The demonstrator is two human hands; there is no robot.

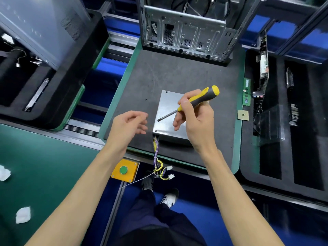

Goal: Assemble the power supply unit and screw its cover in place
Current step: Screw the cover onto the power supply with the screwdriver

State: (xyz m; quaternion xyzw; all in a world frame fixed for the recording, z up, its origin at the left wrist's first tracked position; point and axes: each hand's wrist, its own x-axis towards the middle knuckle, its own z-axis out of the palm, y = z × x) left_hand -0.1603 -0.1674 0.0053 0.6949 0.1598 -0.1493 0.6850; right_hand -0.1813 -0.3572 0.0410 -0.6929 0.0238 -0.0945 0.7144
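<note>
1. Screwdriving is the step in hand, by my judgement: the power supply unit [173,115] lies flat on the dark tabletop [177,75] mat with its metal cover on, at about 6 o'clock of the mat's middle, and its wire bundle [157,157] hangs over the near edge.
2. The right hand [193,119] has its fingers [184,103] wrapped round the yellow-and-black screwdriver [197,99], whose tip points toward 8 o'clock, just over the cover's left edge.
3. The left hand [130,124] hovers at 9 o'clock of the unit, fingers loosely curled and apart, holding nothing that can be made out.
4. A screw head [166,91] shows at the cover's far-left corner; the near-left corner hole [156,131] looks unfilled. A small dark speck [146,99] on the mat at 10 o'clock of the unit may be a loose screw.
5. Next move, as I judge it: seat a screw in an open hole, steady the cover, set the tip square and turn.
6. Writing: none readable; the memory stick [247,93] at 3 o'clock carries a label too small to read.
</note>
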